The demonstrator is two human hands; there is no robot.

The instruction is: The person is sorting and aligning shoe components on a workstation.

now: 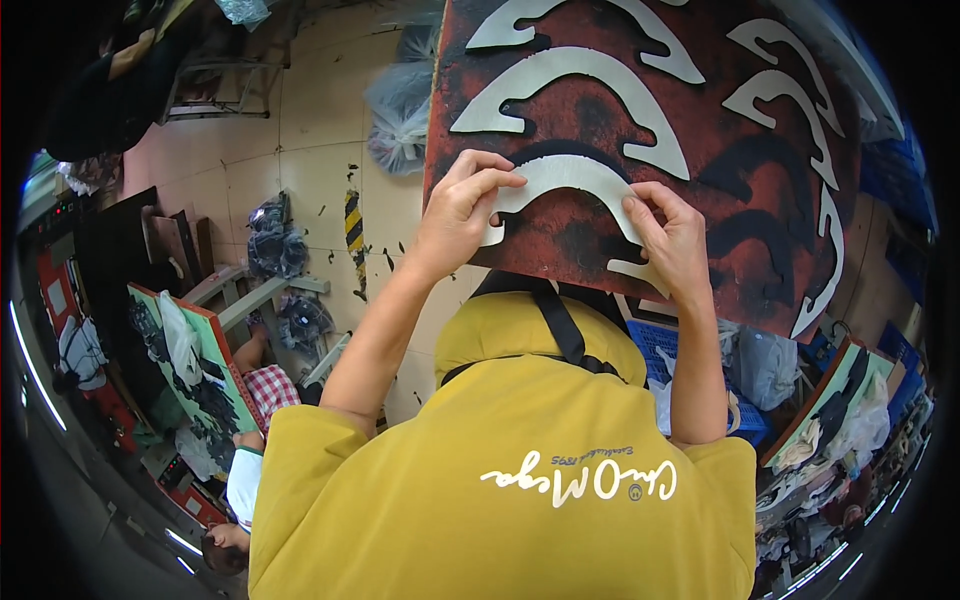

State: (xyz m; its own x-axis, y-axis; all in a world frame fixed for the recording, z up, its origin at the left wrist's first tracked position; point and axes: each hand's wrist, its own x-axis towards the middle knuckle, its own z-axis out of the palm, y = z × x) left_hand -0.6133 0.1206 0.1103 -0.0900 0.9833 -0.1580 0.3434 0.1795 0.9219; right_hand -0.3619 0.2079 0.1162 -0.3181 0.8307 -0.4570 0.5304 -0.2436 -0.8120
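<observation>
Both my hands are at the near edge of a dark red, stained board [565,240]. Between them lies a pale, arched cut piece [578,172] with hooked ends. My left hand [455,215] pinches it near its left shoulder, fingers curled. On its right side, my right hand [672,235] grips it between thumb and fingertips. A black piece of like shape [565,147] shows along its upper edge, beneath it. Just beyond lies another pale arched piece [580,62] over a black one. More pale pieces [775,85] lie at the right, near bare black arches [755,245].
Below the board's right part stands a blue crate [655,342]. Clear plastic bags [400,120] sit on the tiled floor beyond its left edge. At lower left, a person [243,485] is beside a green-topped table [215,345]. Another cluttered table [835,400] stands at right.
</observation>
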